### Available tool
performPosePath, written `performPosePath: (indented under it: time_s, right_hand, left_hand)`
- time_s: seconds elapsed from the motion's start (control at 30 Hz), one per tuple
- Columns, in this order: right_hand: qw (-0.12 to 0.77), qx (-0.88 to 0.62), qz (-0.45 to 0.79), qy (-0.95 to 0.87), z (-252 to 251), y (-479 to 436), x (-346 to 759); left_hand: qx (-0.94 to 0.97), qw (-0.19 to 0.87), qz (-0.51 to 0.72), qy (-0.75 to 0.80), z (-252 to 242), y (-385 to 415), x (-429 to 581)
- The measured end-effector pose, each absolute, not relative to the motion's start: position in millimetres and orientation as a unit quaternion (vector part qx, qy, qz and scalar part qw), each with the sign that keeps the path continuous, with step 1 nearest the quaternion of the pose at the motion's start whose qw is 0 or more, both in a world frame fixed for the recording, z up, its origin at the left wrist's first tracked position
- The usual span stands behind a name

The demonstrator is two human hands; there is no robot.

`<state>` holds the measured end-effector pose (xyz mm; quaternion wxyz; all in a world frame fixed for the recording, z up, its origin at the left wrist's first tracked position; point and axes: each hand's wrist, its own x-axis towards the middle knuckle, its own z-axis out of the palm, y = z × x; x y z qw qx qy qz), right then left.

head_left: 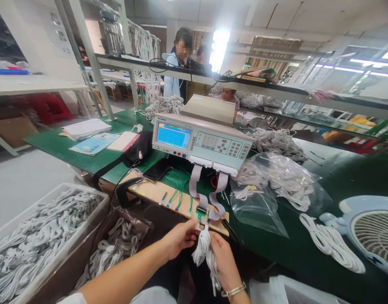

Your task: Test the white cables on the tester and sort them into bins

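Note:
Bundles of coiled white cable [201,248] hang between my hands at the front edge of a wooden test board [168,200]. My left hand [182,238] pinches a small white cable end close to the green circuit board [200,213]. My right hand [224,257] is closed around the cable bundle from the right, its fingers partly hidden behind the coils. Two flat grey ribbon cables [195,180] run from the green board up to a tester [202,143] with a lit blue screen. Whether the cable end is seated in the board's socket is too small to tell.
A white bin [100,195] and a brown-lined box [146,217] full of cables stand at left. Bagged cables [288,181], a loose coil [333,245] and a blue fan [345,215] lie right. Papers [86,128] and a black bag [139,150] occupy the green table. People are beyond the shelf.

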<state>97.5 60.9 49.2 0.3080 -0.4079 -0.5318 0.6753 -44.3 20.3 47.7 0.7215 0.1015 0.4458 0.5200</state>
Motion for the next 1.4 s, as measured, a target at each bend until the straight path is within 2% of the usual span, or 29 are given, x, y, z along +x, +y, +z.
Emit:
performPosePath:
  time_s: [0.33, 0.6, 0.67, 0.77, 0.87, 0.93, 1.03, 1.13, 1.23, 1.3, 1.4]
  right_hand:
    - [0.254, -0.402, 0.627, -0.617, 46.6, 83.3, 90.1]
    - [0.295, -0.422, 0.606, -0.606, 30.5, 62.8, 92.2]
    - [0.303, -0.429, 0.605, -0.599, 23.8, 50.4, 91.2]
    - [0.276, -0.397, 0.585, -0.651, 18.6, 34.8, 87.8]
    - [0.209, -0.375, 0.500, -0.752, 24.7, 24.8, 85.7]
    - [0.183, -0.398, 0.412, -0.799, 32.6, 20.2, 85.2]
    - [0.195, -0.373, 0.284, -0.861, 43.7, 10.5, 80.5]
    - [0.189, -0.187, 0.200, -0.943, 49.7, -6.0, 68.8]
    - [0.177, -0.051, 0.196, -0.963, 49.3, -17.0, 63.1]
    - [0.219, -0.112, 0.228, -0.942, 46.0, -13.6, 69.6]
    - [0.313, -0.362, 0.299, -0.826, 40.0, 4.9, 89.3]
  left_hand:
    - [0.169, 0.655, 0.559, 0.479, 44.0, 29.0, -35.9]
    - [0.098, 0.651, 0.615, 0.434, 56.5, 13.2, -19.4]
    - [0.128, 0.648, 0.607, 0.442, 58.0, 1.2, -17.2]
    - [0.279, 0.584, 0.573, 0.503, 51.5, -17.0, -27.1]
    - [0.417, 0.493, 0.492, 0.584, 37.0, -35.8, -55.9]
    - [0.427, 0.480, 0.441, 0.627, 26.4, -48.0, -78.8]
    - [0.378, 0.542, 0.401, 0.634, 15.2, -58.1, -98.3]
    - [0.332, 0.660, 0.368, 0.564, 14.7, -51.5, -88.3]
    - [0.212, 0.798, 0.376, 0.420, 20.9, -33.6, -65.9]
    - [0.156, 0.809, 0.414, 0.387, 25.2, -22.6, -55.9]
    - [0.160, 0.778, 0.443, 0.416, 30.2, -14.7, -51.5]
